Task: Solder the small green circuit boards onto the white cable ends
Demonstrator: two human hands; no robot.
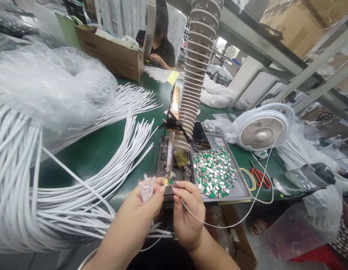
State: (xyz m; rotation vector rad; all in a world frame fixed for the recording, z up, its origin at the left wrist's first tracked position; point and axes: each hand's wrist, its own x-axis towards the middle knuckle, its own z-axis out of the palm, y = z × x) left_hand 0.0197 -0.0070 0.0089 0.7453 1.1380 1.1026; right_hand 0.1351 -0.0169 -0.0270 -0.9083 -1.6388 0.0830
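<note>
My left hand point(137, 213) grips a short bunch of white cables point(145, 189), whose cut ends stick upward. My right hand point(187, 213) pinches a thin white wire point(219, 223) between finger and thumb, and the wire loops away to the right. A tiny green piece point(170, 182) sits between the two sets of fingertips, close to a yellow tip point(165, 182). Just beyond my hands stands a dark metal work fixture point(170, 168). A metal tray point(241, 191) beside it holds a heap of small green-and-silver pieces point(214, 172).
Large bundles of white cables point(21, 176) and plastic bags cover the green workbench point(89, 157) at left. A ribbed extraction duct point(198, 63) rises behind the fixture. A white fan point(261, 131), red-handled scissors point(259, 177) and a cardboard box point(109, 50) stand around. A co-worker point(162, 50) sits opposite.
</note>
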